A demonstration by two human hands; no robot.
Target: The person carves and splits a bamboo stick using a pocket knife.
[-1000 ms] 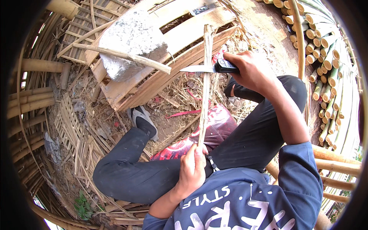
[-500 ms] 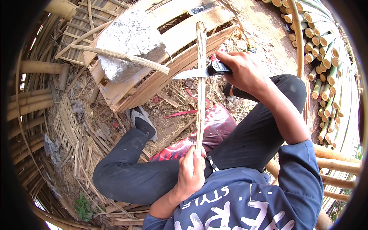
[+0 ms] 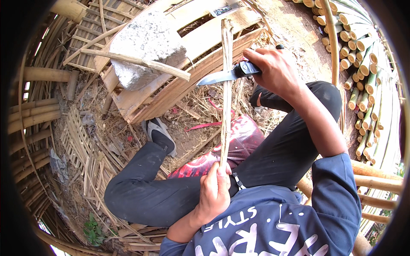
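That bamboo strip (image 3: 226, 89) standing upright between the knees looks light, stiff and splintery, so the left hand (image 3: 215, 192) clenched round its near end seems the right grip, while the right hand (image 3: 275, 70) grasps the knife (image 3: 226, 75) crossing it farther up.

ground (image 3: 200, 141): bare dirt w/ straw, bamboo scraps
on it: wood pallet (image 3: 200, 47), woven bamboo mat (image 3: 85, 153), red sack (image 3: 239, 141), cut bamboo stack (image 3: 363, 64)
on pallet: grey stone block (image 3: 145, 42)

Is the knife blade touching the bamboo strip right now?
Touching. The head view shows the knife blade meeting the bamboo strip with no gap, held by the right hand; the left hand grips the strip's lower end.
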